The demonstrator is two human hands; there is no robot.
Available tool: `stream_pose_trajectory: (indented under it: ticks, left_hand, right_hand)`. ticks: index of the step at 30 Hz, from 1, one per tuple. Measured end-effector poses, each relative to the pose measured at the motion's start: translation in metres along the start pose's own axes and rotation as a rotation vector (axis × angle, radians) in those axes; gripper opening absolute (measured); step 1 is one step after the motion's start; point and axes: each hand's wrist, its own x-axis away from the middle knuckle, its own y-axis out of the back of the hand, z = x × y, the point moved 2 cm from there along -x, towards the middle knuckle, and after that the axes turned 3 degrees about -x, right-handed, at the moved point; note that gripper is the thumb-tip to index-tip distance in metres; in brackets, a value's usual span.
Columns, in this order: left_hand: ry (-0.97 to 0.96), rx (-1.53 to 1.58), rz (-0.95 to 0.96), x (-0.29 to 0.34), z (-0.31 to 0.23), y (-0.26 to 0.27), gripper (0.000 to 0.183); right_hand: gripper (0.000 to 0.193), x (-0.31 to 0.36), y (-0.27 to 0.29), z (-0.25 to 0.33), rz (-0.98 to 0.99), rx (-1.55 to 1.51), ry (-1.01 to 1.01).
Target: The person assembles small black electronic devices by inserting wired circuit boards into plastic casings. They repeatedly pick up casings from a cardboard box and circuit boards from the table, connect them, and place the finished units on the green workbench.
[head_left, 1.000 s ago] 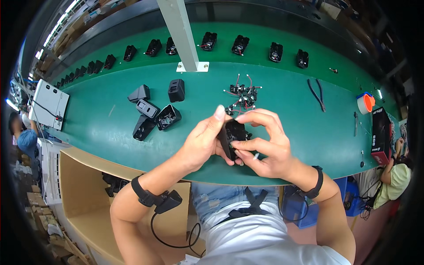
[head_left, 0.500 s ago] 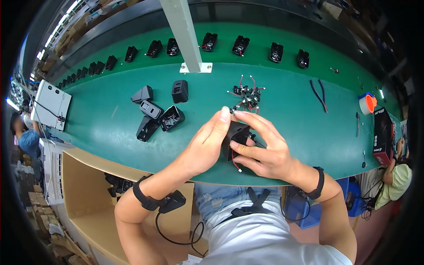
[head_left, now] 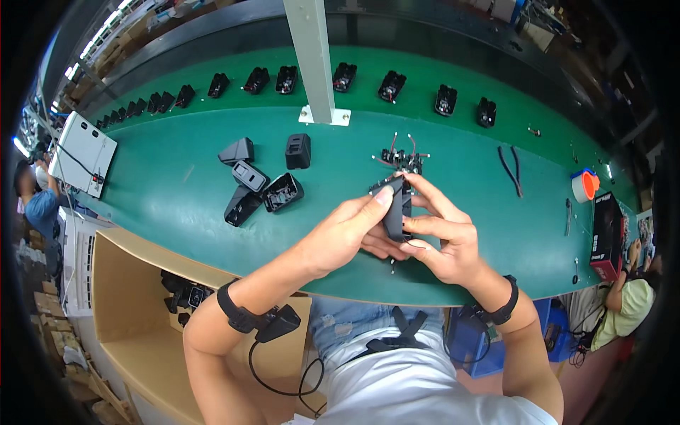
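Between my two hands, over the near part of the green bench, is a black plastic housing [head_left: 394,214], its narrow side turned up. My left hand [head_left: 354,225] grips it from the left, thumb on its top face and fingers beneath. From the right, my right hand [head_left: 448,237] holds the other side with its fingertips. A thin dark wire runs near the right fingertips, and a small white connector hangs below. Just beyond the housing lies a pile of small black parts with red wires [head_left: 409,159]. The inside of the housing is hidden from me.
Several black housings [head_left: 283,193] lie in a group to the left. Behind, a row of filled housings [head_left: 392,86] runs along a green strip, past a metal post [head_left: 312,64]. Pliers [head_left: 511,172] and an orange-and-white roll [head_left: 585,186] lie right. A cardboard box [head_left: 117,297] stands below left.
The housing has been turned in my hands, so its narrow side now faces up. My left fingers have moved under it. The view has shifted slightly.
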Motion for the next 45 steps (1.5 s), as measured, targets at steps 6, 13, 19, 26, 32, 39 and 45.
stream_pose_trajectory:
  ticks: [6,13,19,26,32,39,45]
  left_hand:
    - [0.066,-0.129,0.016,0.000,-0.004,0.006,0.080]
    - [0.017,-0.233,0.038,0.004,-0.006,0.007,0.080]
    - [-0.148,-0.650,-0.245,0.004,-0.012,0.014,0.061]
    - [-0.563,-1.465,-0.780,0.005,-0.029,0.060,0.048]
    - [-0.178,-1.673,-0.738,0.000,0.004,0.098,0.071]
    - [-0.154,-1.593,-0.663,-0.003,0.003,0.101,0.062]
    - [-0.185,-1.609,-0.692,-0.002,-0.007,0.089,0.063]
  right_hand:
    - [0.024,0.007,0.007,-0.028,-0.077,-0.537,-0.299]
    - [0.040,0.007,0.002,-0.021,0.001,-1.131,-0.530]
    - [0.039,0.003,0.011,-0.026,0.004,-1.070,-0.469]
    - [0.025,-0.046,0.178,-0.047,-0.151,0.759,-0.153]
    - [0.026,-0.011,0.292,-0.138,0.015,1.116,-0.412]
    - [0.029,-0.012,0.279,-0.164,-0.023,0.985,-0.467]
    - [0.036,-0.009,0.285,-0.149,0.091,1.012,-0.522]
